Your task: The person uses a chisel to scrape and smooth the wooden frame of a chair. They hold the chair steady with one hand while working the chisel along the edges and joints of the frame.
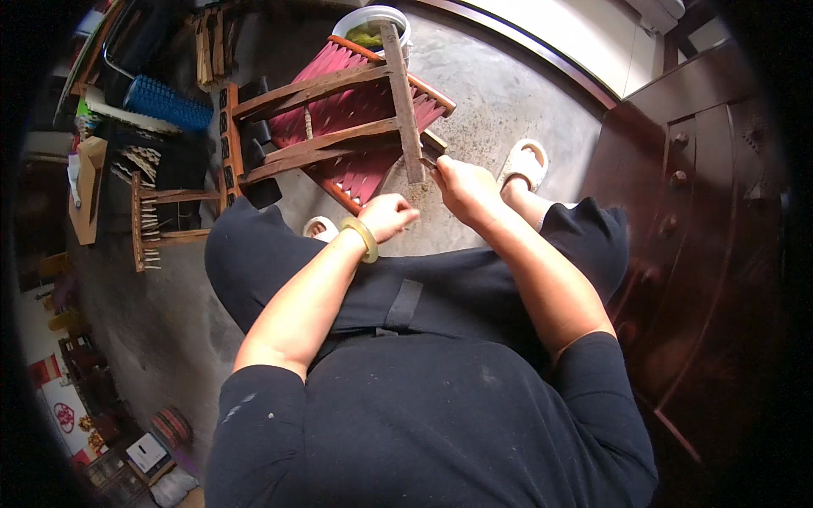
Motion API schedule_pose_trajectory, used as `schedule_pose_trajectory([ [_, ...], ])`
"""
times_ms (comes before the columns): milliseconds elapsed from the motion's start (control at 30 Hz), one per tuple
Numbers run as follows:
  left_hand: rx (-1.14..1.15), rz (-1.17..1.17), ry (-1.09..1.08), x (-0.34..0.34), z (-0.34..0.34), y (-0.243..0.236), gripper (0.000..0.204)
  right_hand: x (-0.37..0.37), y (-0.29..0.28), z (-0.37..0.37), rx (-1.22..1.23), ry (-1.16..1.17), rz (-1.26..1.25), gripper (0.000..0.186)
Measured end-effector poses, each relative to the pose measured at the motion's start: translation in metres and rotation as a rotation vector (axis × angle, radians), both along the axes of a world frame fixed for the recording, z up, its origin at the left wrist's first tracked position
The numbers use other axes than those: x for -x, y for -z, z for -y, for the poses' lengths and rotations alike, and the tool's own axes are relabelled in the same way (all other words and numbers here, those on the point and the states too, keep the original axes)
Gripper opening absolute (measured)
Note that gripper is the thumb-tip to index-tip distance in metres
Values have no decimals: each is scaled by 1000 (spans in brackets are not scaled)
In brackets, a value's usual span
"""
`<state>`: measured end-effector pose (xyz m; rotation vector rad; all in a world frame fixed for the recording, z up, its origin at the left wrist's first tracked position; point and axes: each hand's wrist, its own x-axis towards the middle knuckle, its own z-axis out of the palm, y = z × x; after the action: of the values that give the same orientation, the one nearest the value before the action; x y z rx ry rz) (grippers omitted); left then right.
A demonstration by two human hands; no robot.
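Observation:
A wooden folding stool (405, 102) with a seat of pinkish-red woven cords (373, 161) lies tipped in front of me, its leg frame sticking up. My right hand (466, 190) is closed at the near end of the crossbar. A short dark piece shows at its fingertips, against the wood, too small to name. Just left of it and nearer me, my left hand (389, 217) is curled closed, apart from the crossbar; whatever it may hold is hidden. A pale bangle (362, 240) circles the left wrist.
Behind the stool stands a white bucket (373, 15) with something yellow-green inside. At left are another wooden frame with cords (148, 220), a blue bristly roller (169, 103) and a cardboard piece (89, 190). Dark wooden furniture (686, 237) borders the right. My sandalled foot (523, 165) rests beyond my right hand.

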<state>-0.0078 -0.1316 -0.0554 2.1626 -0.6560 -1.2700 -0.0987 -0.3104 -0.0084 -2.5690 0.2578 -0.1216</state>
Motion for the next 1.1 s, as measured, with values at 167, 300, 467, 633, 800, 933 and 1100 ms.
schedule_pose_trajectory([
  [167,-182,514,633,10,8,-79,37,-2,16,2,224,-53,16,10],
  [300,86,1000,430,-35,-1,-83,33,-15,10,5,414,-169,79,9],
  [467,-83,1229,161,-104,-20,-51,61,-55,-4,11,622,-305,64,9],
  [633,-62,1095,63,-127,-27,-10,59,-91,-11,13,832,-449,51,10],
  [800,-24,1059,18,-127,-28,2,53,-98,-1,13,930,-486,-50,12],
  [933,-110,958,66,-130,-22,-5,49,-64,9,-1,930,-476,-132,13],
  [1100,-166,917,76,-131,-22,-10,57,-30,6,-5,966,-642,-271,12],
])
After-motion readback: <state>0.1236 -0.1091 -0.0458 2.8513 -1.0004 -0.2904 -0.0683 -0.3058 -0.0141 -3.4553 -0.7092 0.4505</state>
